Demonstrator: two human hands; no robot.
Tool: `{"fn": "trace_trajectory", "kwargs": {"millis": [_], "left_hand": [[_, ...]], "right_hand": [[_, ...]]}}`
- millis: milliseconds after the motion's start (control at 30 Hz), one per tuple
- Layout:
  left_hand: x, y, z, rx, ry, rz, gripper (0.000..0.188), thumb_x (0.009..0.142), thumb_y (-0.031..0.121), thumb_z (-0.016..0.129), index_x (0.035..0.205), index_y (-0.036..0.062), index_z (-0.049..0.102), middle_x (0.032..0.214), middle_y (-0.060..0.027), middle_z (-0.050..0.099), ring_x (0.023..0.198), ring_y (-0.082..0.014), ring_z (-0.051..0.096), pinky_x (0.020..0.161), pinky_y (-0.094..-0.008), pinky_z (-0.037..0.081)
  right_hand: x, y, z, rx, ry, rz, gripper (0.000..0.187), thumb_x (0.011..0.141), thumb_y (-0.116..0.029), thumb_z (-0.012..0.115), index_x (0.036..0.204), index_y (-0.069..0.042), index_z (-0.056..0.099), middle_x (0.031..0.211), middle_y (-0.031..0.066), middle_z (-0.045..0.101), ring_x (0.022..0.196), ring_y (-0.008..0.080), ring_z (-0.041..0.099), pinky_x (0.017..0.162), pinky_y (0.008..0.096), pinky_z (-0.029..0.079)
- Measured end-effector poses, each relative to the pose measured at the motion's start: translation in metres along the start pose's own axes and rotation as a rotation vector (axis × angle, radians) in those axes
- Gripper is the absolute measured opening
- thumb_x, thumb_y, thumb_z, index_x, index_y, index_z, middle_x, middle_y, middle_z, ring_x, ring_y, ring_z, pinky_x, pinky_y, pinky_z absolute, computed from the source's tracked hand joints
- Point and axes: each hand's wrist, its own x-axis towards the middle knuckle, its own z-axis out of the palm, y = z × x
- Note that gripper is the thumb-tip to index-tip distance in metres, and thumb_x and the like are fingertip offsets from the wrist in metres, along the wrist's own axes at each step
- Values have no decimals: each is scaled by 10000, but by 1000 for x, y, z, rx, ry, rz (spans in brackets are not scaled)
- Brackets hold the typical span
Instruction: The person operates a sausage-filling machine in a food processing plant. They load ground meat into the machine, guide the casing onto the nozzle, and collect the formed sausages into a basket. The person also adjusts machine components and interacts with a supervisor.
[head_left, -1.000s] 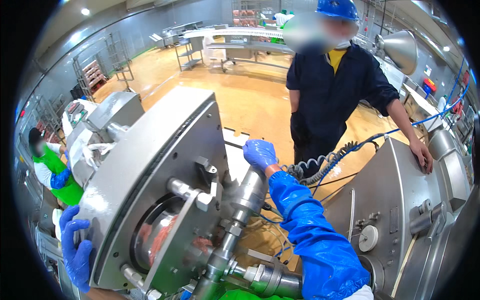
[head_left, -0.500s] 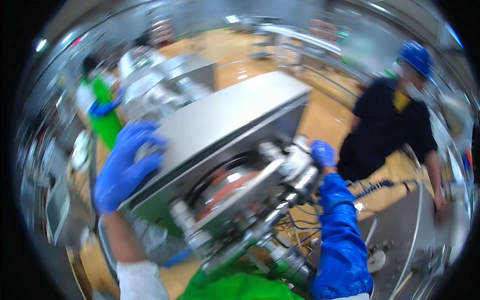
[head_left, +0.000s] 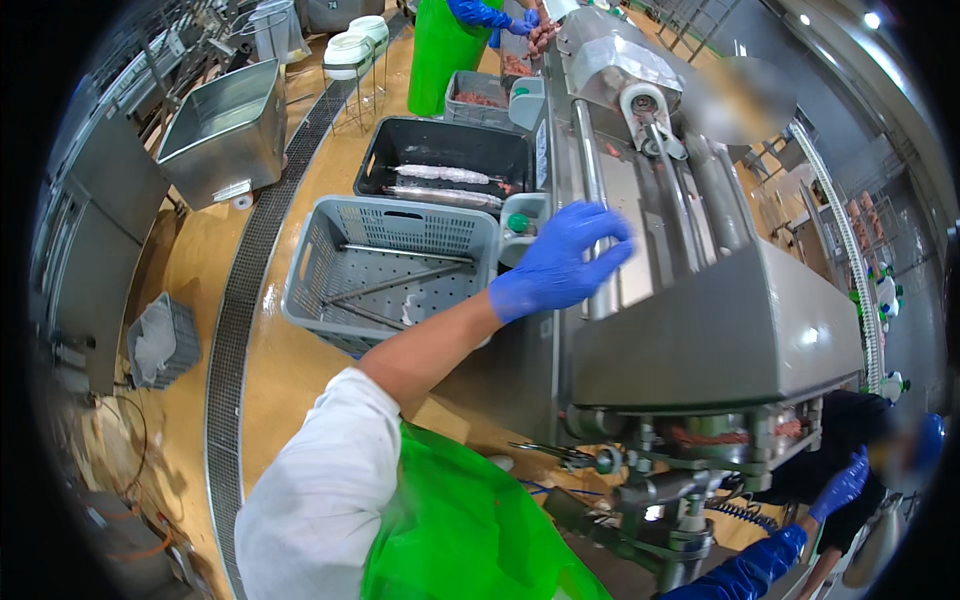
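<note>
My left hand, in a blue glove, reaches out over the edge of a long stainless-steel meat machine. Its fingers are bent and apart from the thumb, and nothing shows between them. Beneath it runs a bright steel rod along the machine's bed. Far to the right, past the machine's end, is my gloved right hand with its fingers stretched out and nothing visible in it. Reddish ground meat shows in the round housing under the steel cover, above thick steel pipework.
Left of the machine stand a grey perforated crate holding metal rods and a black crate with two long whitish rolls. A co-worker in a green apron handles sausages at the far end. Another, in a blue helmet, is right. A floor drain runs left.
My view has swung left and down toward the crates. My left hand has come off the steel cover, and my right hand has left the pipework's side.
</note>
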Motion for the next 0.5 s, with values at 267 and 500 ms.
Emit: {"fn": "trace_trajectory", "kwargs": {"millis": [267, 500], "left_hand": [[-205, -251, -244, 558, -200, -503, 202, 822, 244, 639, 924, 76, 681, 931, -143, 650, 921, -339, 612, 832, -432, 496], [-264, -294, -428, 935, -524, -1263, 594, 802, 400, 653, 1253, 39, 513, 1201, -269, 581, 1146, -407, 556, 980, -480, 443]], "right_hand": [[-45, -205, -148, -387, 147, -22, 367, 1005, -238, 414, 1265, -64, 605, 1179, 71, 661, 1075, 220, 617, 966, 324, 436], [-117, -434, -74, -168, 321, -149, 226, 946, -60, 493, 1105, -7, 645, 1158, 109, 663, 1010, 235, 637, 855, 336, 505]]}}
